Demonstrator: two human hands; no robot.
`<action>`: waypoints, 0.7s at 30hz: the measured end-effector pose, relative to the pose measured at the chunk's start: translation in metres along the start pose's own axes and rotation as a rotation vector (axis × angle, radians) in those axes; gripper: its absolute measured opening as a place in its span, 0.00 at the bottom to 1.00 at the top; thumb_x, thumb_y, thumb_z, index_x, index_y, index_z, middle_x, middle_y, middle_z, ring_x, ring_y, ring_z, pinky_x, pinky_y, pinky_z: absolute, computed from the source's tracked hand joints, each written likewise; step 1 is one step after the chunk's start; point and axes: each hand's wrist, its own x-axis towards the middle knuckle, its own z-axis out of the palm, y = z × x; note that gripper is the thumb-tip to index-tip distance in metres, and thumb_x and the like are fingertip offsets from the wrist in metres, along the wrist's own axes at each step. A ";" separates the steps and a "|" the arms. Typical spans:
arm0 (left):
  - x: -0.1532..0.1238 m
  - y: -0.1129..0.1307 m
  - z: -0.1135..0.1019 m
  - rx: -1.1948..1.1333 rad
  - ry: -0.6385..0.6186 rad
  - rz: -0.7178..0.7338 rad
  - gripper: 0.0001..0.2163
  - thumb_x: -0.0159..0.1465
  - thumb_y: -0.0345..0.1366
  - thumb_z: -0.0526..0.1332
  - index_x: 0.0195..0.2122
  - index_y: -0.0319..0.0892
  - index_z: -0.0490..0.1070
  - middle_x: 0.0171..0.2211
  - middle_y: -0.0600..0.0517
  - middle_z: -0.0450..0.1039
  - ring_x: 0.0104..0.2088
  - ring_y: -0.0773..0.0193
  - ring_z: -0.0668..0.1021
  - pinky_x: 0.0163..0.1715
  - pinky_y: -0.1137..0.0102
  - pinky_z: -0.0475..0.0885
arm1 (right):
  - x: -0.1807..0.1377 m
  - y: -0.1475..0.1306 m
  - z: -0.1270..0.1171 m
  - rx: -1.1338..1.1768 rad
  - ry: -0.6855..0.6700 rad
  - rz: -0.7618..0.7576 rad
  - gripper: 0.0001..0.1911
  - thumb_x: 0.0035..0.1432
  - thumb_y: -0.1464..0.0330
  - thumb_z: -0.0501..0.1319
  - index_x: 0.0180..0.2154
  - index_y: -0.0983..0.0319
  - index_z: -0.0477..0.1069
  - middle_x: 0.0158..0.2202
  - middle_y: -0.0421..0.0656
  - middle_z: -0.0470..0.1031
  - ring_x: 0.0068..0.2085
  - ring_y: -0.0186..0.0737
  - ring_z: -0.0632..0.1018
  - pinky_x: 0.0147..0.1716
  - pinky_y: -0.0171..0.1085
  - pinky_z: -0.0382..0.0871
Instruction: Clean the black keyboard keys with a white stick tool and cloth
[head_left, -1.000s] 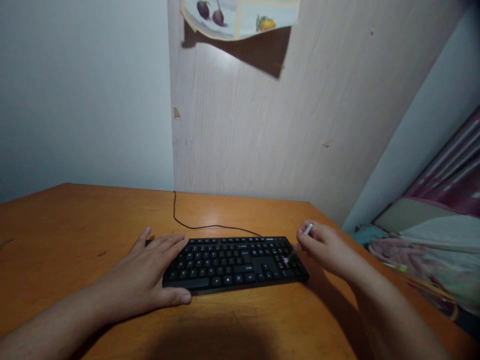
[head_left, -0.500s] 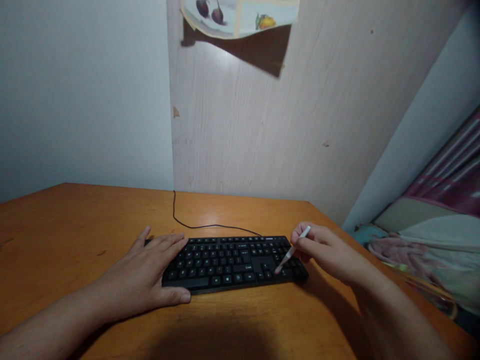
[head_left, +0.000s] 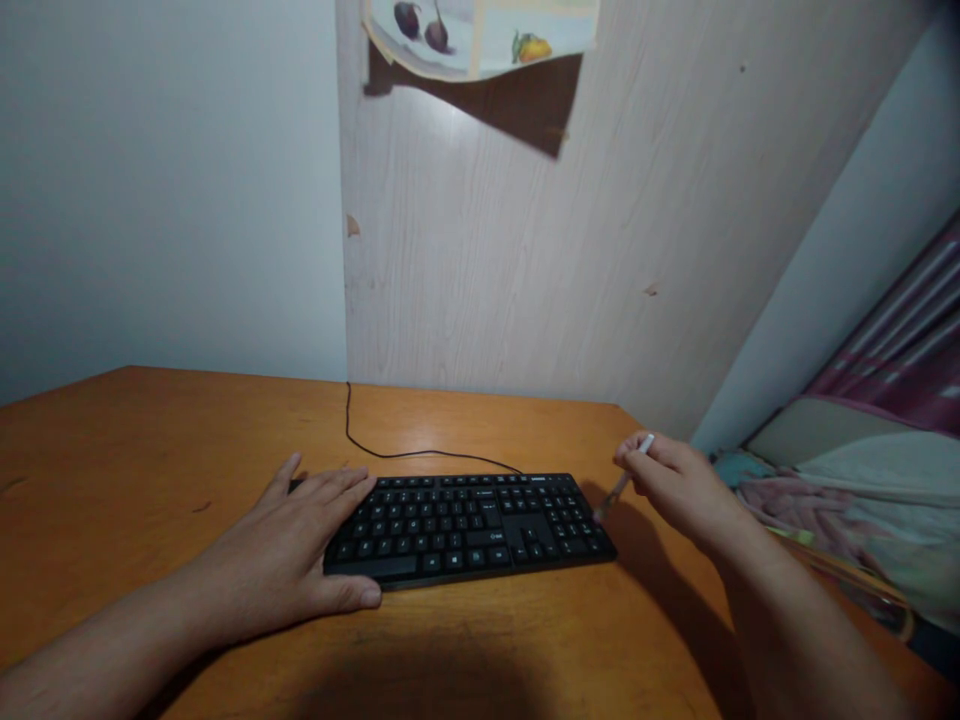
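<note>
A black keyboard [head_left: 457,530] lies on the wooden table. My left hand [head_left: 311,535] rests flat over its left end, fingers stretched across the keys and thumb along the front edge; the keys beneath are hidden. In a pinch, my right hand [head_left: 664,480] holds a slim brush [head_left: 624,482] with a pale handle. It slants down to the left, its blurred tip at the right edge of the number pad. Whether the tip touches the keys I cannot tell.
A thin black cable [head_left: 420,453] runs from the keyboard to the table's back edge. Behind the wooden table [head_left: 225,430] stands a wall panel [head_left: 487,250] with painted paper sheets [head_left: 495,45] on it. Bedding [head_left: 825,500] lies beyond the table's right edge.
My right hand has moved to the right with the brush, whose tip went from the lower keys left of the number pad to the keyboard's right edge. My left hand stays put.
</note>
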 end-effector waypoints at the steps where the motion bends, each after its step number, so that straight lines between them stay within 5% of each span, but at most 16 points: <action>1: 0.000 0.000 0.000 -0.002 0.001 0.002 0.46 0.53 0.67 0.61 0.69 0.47 0.60 0.66 0.40 0.64 0.63 0.34 0.68 0.66 0.36 0.38 | 0.000 -0.002 0.003 0.072 -0.015 0.011 0.15 0.62 0.57 0.55 0.27 0.59 0.69 0.24 0.40 0.70 0.26 0.38 0.70 0.25 0.36 0.62; 5: 0.001 0.002 -0.002 -0.002 -0.016 -0.007 0.47 0.53 0.68 0.61 0.69 0.47 0.60 0.66 0.39 0.64 0.63 0.33 0.68 0.65 0.35 0.38 | -0.004 -0.017 0.019 0.227 -0.071 -0.015 0.21 0.64 0.52 0.56 0.28 0.60 0.71 0.27 0.43 0.73 0.28 0.40 0.73 0.28 0.37 0.66; 11: 0.000 0.000 0.000 -0.002 -0.004 -0.004 0.46 0.53 0.67 0.61 0.69 0.47 0.60 0.66 0.40 0.63 0.64 0.33 0.67 0.66 0.35 0.39 | -0.009 -0.028 0.038 0.088 -0.072 -0.097 0.20 0.67 0.55 0.54 0.30 0.59 0.73 0.30 0.44 0.78 0.32 0.43 0.77 0.34 0.39 0.66; 21: 0.001 0.002 -0.001 0.012 -0.027 -0.017 0.48 0.53 0.68 0.60 0.69 0.46 0.60 0.66 0.39 0.63 0.64 0.33 0.66 0.66 0.35 0.40 | -0.015 -0.032 0.027 -0.036 -0.268 -0.221 0.20 0.70 0.58 0.51 0.29 0.58 0.70 0.29 0.42 0.75 0.32 0.41 0.75 0.34 0.38 0.63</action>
